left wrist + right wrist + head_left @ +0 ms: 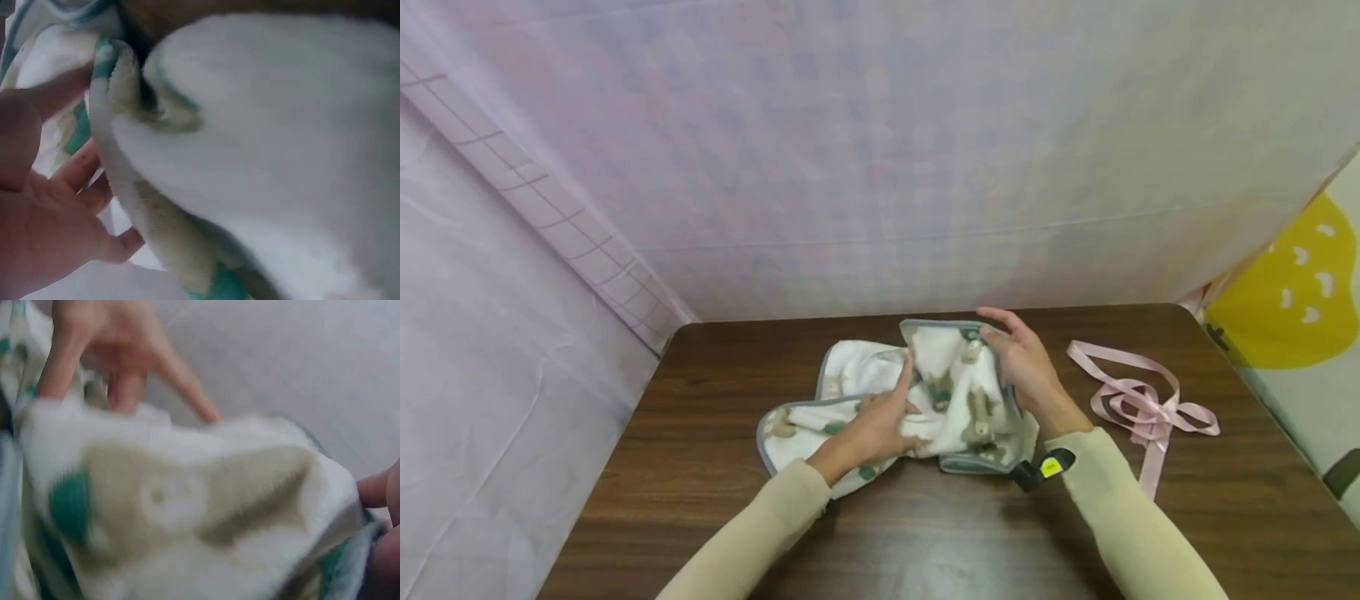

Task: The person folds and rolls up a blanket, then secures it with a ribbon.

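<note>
**Steady the middle, guide the edge: turning the printed cloth [951, 425] neatly**

At the left, two rounded lobes of the cloth lie on the brown table [700, 467], one partly over the other. We do well to smooth these, since a crease left here would probably carry through the rest.

Next comes our left hand [880, 425], on the middle of the cloth with fingers spread and thumb raised, touching rather than clasping. We should press lightly and flatly there, so this part serves as a hinge without being dragged along.

Further right, our right hand [1028, 367] pinches the grey-trimmed edge of a raised flap between thumb and fingers. We judge the step to be folding this flap; a light, even pull on the edge should lay it straighter than pushing the bulk, because plush fabric likely bunches.

At the far right, the pink ribbon [1156, 414] lies looped, apart from the cloth. We had best keep our sleeve off it.
</note>
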Motion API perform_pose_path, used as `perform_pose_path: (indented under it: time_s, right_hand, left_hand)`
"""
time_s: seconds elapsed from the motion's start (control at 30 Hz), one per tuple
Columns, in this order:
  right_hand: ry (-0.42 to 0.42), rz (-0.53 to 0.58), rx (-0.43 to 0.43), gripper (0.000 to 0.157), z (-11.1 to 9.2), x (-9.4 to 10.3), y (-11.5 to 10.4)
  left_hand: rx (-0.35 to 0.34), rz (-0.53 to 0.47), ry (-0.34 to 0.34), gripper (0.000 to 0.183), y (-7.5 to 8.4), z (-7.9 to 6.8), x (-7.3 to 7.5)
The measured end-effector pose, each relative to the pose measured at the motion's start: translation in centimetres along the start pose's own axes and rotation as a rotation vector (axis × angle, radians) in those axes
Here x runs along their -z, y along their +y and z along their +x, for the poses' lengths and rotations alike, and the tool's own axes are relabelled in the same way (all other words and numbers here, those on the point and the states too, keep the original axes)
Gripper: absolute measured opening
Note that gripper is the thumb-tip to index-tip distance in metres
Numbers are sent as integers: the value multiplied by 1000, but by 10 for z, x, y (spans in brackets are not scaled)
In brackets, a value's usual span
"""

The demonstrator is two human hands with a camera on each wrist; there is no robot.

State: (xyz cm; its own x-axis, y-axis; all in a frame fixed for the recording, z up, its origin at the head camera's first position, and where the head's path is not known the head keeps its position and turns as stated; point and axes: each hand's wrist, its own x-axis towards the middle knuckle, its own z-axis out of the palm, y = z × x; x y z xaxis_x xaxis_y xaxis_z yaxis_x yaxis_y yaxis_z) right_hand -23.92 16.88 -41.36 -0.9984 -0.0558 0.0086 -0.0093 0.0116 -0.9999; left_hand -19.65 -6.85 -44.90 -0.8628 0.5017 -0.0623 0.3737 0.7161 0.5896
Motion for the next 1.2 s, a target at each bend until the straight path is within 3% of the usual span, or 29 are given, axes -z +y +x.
perform_pose_path:
  time_s: [0.13, 0.2, 0.3, 0.4, 0.6, 0.77, 0.83, 0.93, 1.03, 1.2]
  right_hand:
    - [53, -75, -45, 48, 1, 21, 13]
    - [68, -105, -68, 50, -1, 31, 18]
    - [31, -163, -84, 48, -5, 48, 27]
    - [-61, -217, -53, 45, -7, 61, 34]
    - [-255, -222, 71, 39, -7, 75, 46]
    - [-538, -279, 239, 56, -10, 77, 56]
    - [-616, -322, 253, 71, -13, 77, 58]
    - [-665, -396, 216, 95, -21, 76, 60]
    - [-686, -478, 180, 111, -29, 77, 62]
    - [-724, -691, 191, 116, -37, 79, 65]
  left_hand:
    - [-46, 64, 75, 112, -4, 0, -2]
    - [-81, 34, 105, 104, -6, -1, 1]
    - [-102, -96, 143, 95, -7, -1, 12]
    - [-83, -264, 203, 87, -7, -3, 32]
    - [-25, -504, 344, 73, -14, -10, 79]
    - [65, -676, 565, 66, -28, -23, 116]
    - [121, -703, 668, 62, -36, -30, 131]
    - [212, -709, 783, 58, -52, -41, 150]
    - [303, -701, 823, 58, -68, -53, 162]
    - [401, -673, 783, 62, -89, -68, 168]
